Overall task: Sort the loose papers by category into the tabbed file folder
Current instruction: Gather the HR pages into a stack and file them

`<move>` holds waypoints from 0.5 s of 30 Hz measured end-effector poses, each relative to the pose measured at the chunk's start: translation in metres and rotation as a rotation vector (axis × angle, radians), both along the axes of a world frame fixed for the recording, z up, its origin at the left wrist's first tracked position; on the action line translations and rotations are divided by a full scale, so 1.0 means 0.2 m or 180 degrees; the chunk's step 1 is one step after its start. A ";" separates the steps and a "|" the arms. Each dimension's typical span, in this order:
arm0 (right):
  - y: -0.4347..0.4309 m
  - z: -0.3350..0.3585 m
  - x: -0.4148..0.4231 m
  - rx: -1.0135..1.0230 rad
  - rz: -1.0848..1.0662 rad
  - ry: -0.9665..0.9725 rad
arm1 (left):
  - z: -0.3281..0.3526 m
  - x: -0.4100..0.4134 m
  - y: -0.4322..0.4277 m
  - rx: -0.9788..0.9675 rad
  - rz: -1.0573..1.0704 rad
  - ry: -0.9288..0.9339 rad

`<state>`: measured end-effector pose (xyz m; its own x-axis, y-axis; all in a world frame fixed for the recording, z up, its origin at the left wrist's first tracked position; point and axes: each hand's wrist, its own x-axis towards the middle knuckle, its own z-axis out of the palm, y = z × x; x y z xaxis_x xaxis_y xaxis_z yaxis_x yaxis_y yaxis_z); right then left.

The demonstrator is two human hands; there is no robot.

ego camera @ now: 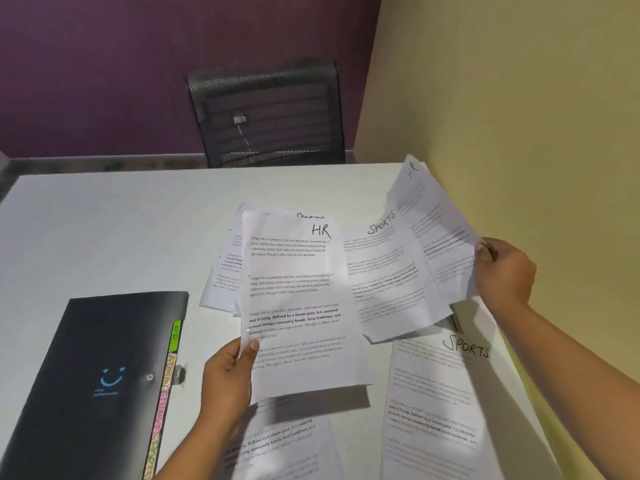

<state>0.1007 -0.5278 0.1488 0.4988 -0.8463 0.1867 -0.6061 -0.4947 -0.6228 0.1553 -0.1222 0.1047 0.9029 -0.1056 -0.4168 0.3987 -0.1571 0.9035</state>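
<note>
- L hand: pinches the near-left edge of an HR sheet, thumb on top, fingers beneath; sheet is lifted off the table, heading at the far end.
- R hand: fingers curled, pinching the right edge of a fanned pair, a second HR page over a Sports page. Can't tell if both are truly in the pinch.
- Folder: flat on table, closed, snap apparently fastened. It lies left of the L hand, just beside it, and well apart from the R hand.
- Folder long axis runs near-to-far, far end leaning right. Tabs line its right edge, facing the hands. Green HR tab is the farthest one.
- Key relation: L hand is nearer the folder by a lot, but both hands are full and the folder is shut. Judgement: one hand must drop its paper to open it first.
- Other loose paper: Sports sheet on table under the R arm, pile behind the held HR sheet, one more page at the near edge.
</note>
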 end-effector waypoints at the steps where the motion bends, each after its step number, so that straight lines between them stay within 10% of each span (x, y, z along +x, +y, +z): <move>1: 0.00 0.02 -0.02 0.0005 -0.0078 -0.0098 | 0.01 -0.02 0.01 0.0003 -0.0008 -0.0005; 15: 0.54 0.18 -0.60 0.2040 -0.0295 -0.1370 | 0.16 -0.28 0.06 -0.0112 0.0014 -0.0044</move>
<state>-0.0188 -0.4196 0.1845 0.4152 -0.8892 -0.1921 -0.2673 0.0826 -0.9601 0.0989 -0.1108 0.1375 0.9089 -0.1160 -0.4004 0.3868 -0.1236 0.9138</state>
